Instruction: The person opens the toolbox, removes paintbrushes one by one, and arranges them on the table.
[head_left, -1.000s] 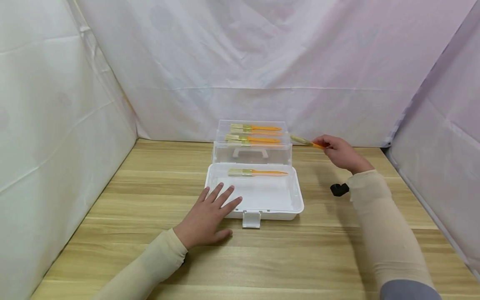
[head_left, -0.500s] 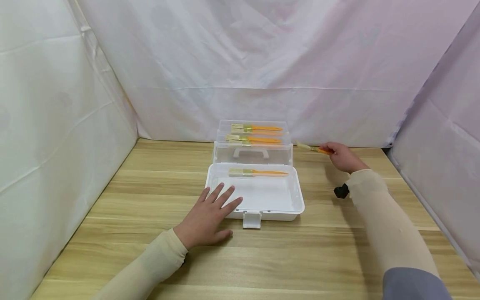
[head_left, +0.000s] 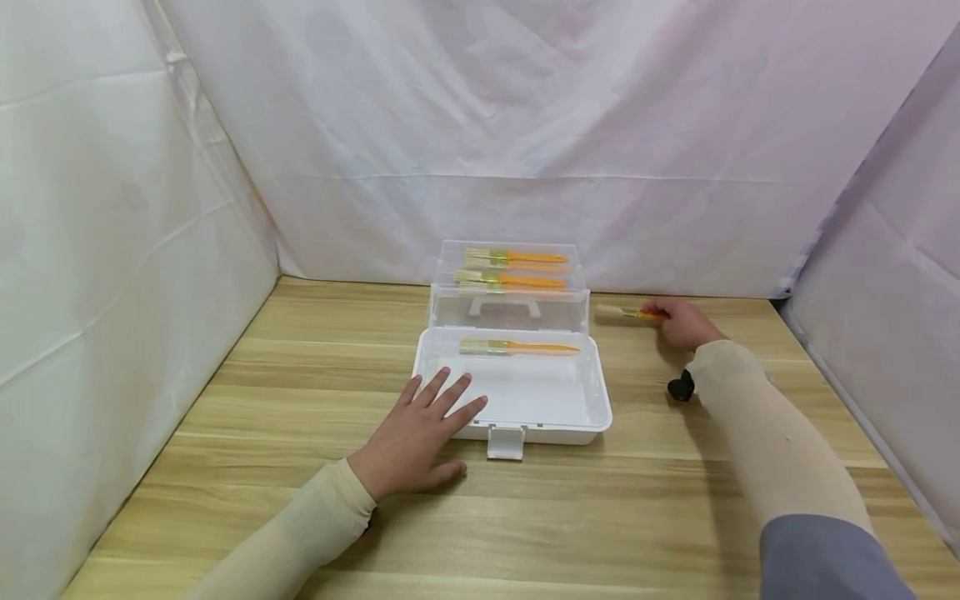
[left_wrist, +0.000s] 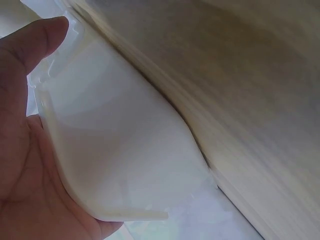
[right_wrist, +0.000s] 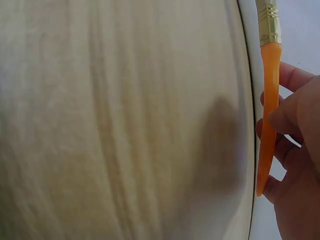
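My right hand [head_left: 684, 323] pinches the orange handle of a paintbrush [right_wrist: 270, 95] between thumb and fingers, to the right of the box lid. Pale bristles [head_left: 609, 310] point left, toward the lid. Fingers spread, my left hand [head_left: 408, 442] rests against the front left corner of a white plastic box [head_left: 536, 396]. In the left wrist view its palm and thumb [left_wrist: 42, 42] lie along the box's rim. Another paintbrush [head_left: 517, 347] lies inside the base along its back side. Two more paintbrushes [head_left: 517, 257] show, one behind the other, at the opened clear lid [head_left: 450, 312].
A white carry handle [head_left: 504, 308] is on the lid, and a clear latch [head_left: 506, 443] hangs at the box's front. Everything stands on a wood-grain table [head_left: 585, 525]. White cloth [head_left: 360, 142] hangs behind and on both sides.
My right hand has moved down and slightly right with the paintbrush, which now looks more level and lower over the table. The left hand and box stay put.
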